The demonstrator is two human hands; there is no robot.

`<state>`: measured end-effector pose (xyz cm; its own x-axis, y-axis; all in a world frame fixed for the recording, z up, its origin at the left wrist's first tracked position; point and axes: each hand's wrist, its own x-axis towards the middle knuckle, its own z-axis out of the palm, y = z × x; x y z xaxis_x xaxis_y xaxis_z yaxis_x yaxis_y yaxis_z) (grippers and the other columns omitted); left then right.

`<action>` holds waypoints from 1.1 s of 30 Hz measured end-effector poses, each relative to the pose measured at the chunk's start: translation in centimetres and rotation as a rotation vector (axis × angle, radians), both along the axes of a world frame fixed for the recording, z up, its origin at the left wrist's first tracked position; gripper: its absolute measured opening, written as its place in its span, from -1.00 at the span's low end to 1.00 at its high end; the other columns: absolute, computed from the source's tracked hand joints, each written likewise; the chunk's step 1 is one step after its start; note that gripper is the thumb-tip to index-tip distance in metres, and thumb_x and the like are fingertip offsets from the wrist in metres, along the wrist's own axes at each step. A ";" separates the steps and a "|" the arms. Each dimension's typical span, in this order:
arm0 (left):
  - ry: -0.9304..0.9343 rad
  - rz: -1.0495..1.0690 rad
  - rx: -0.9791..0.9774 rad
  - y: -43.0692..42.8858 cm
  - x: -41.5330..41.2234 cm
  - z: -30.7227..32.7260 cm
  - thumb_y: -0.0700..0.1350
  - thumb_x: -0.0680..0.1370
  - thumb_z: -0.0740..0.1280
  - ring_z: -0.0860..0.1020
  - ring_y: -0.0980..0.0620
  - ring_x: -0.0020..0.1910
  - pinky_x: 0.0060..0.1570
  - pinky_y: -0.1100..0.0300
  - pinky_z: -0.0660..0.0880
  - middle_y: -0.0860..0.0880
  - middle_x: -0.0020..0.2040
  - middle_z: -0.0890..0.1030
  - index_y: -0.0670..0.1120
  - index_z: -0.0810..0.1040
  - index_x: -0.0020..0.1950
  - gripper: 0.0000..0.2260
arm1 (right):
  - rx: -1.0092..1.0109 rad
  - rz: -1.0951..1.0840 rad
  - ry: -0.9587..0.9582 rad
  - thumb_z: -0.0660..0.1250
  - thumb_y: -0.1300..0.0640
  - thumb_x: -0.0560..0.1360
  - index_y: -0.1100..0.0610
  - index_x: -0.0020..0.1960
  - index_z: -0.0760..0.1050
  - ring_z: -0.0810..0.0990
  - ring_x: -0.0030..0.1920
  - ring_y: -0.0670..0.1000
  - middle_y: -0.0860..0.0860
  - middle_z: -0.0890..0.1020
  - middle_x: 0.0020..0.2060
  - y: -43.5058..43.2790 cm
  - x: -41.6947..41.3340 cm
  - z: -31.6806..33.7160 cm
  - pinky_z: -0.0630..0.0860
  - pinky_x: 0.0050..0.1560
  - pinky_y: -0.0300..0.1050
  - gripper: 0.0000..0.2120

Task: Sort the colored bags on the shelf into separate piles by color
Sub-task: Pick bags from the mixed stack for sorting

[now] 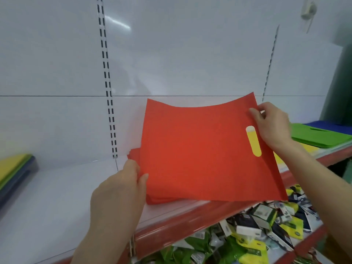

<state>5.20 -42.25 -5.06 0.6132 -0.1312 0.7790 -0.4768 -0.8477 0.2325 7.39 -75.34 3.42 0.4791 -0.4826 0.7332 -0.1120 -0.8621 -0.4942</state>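
A flat red bag (198, 149) with an oval handle slot is held above a pile of red bags (156, 199) on the white shelf (57, 202). My left hand (122, 189) pinches its lower left edge with thumb on top. My right hand (272, 126) pinches its upper right corner. A yellow bag (278, 158) shows through the slot and just past the red bag's right edge. A green bag (320, 138) lies at the right with a blue bag (331, 126) behind it. A mixed stack with yellow on top (13, 168) sits at far left.
The shelf has a red front rail (190, 223) and a white back panel with slotted uprights (107, 82). On the lower shelf lie several packaged goods (257, 223) in green, yellow and black.
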 end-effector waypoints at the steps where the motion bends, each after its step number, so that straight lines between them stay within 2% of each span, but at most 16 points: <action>1: 0.019 0.021 0.032 0.0 0.0 0.1 -0.17 0.24 0.57 0.40 -0.08 -0.66 -0.58 0.28 0.24 0.01 -0.59 0.44 -0.11 0.41 -0.35 -0.69 | -0.009 0.008 0.017 0.19 -0.04 0.58 0.18 0.15 0.49 0.52 0.07 0.25 0.20 0.61 0.00 -0.1 0.8 0.1 0.39 -0.01 0.02 -0.68; 3: 0.079 0.068 0.073 -0.2 0.0 -0.1 -0.14 0.21 0.59 0.41 -0.08 -0.65 -0.60 0.25 0.28 0.02 -0.59 0.44 -0.10 0.41 -0.37 -0.67 | -0.038 0.031 0.052 0.18 -0.04 0.58 0.16 0.15 0.49 0.51 0.08 0.25 0.19 0.61 0.01 -0.1 2.4 0.3 0.37 -0.02 0.00 -0.69; 5: 0.141 0.139 0.085 -0.5 -0.3 -0.3 -0.08 0.26 0.55 0.48 -0.10 -0.56 -0.57 0.20 0.35 0.02 -0.53 0.49 -0.09 0.44 -0.35 -0.72 | -0.067 0.072 0.078 0.18 -0.04 0.59 0.16 0.15 0.50 0.51 0.09 0.24 0.19 0.61 0.01 -0.3 3.9 0.4 0.36 -0.03 -0.02 -0.69; 8: 0.285 0.275 0.046 -1.8 -0.9 0.4 0.10 0.50 0.29 0.57 -0.05 -0.14 -0.23 0.15 0.42 0.01 -0.20 0.61 -0.01 0.48 -0.10 -0.81 | -0.094 0.122 0.157 0.15 -0.05 0.59 0.18 0.15 0.50 0.50 0.11 0.25 0.19 0.60 0.04 -1.0 6.4 0.2 0.35 -0.04 -0.01 -0.67; 11: 0.314 0.319 0.080 -2.5 -0.9 0.2 0.18 0.56 0.13 0.52 0.05 0.03 -0.07 0.20 0.42 0.06 -0.03 0.58 0.06 0.43 0.02 -0.77 | -0.119 0.174 0.282 0.11 -0.04 0.60 0.18 0.12 0.51 0.49 0.11 0.25 0.20 0.59 0.06 -2.0 8.9 -0.7 0.38 -0.01 0.01 -0.66; 19: 0.449 0.484 0.239 -4.2 -1.4 -0.6 0.20 0.57 0.10 0.50 0.06 0.12 -0.02 0.23 0.41 0.06 0.08 0.56 0.06 0.47 0.07 -0.72 | -0.303 0.277 0.491 0.07 -0.03 0.61 0.19 0.04 0.51 0.52 0.10 0.21 0.19 0.59 0.05 -2.2 12.9 -4.4 0.40 -0.03 -0.02 -0.66; 24: 0.451 0.528 0.265 -5.0 -1.8 -0.6 0.17 0.59 0.08 0.49 0.04 0.11 -0.05 0.22 0.39 0.05 0.08 0.54 0.03 0.33 -0.10 -0.76 | -0.442 0.241 0.588 0.09 -0.06 0.61 0.17 0.11 0.50 0.53 0.13 0.18 0.18 0.58 0.09 -2.7 13.7 -6.0 0.43 0.01 -0.06 -0.65; 29: 0.460 0.572 0.267 -5.4 -1.8 -0.5 0.16 0.59 0.10 0.50 0.02 0.10 -0.06 0.21 0.39 0.03 0.06 0.54 0.01 0.37 -0.11 -0.75 | -0.523 0.209 0.656 0.13 -0.10 0.58 0.14 0.17 0.48 0.53 0.16 0.15 0.15 0.57 0.13 -2.9 13.8 -6.6 0.44 0.04 -0.08 -0.64; 33: 0.461 0.586 0.263 -5.5 -1.9 -0.5 0.15 0.59 0.09 0.50 0.03 0.08 -0.10 0.23 0.36 0.04 0.05 0.54 0.01 0.32 -0.14 -0.75 | -0.544 0.170 0.684 0.12 -0.14 0.58 0.17 0.15 0.47 0.53 0.16 0.14 0.13 0.56 0.13 -3.0 13.8 -6.4 0.43 0.02 -0.09 -0.60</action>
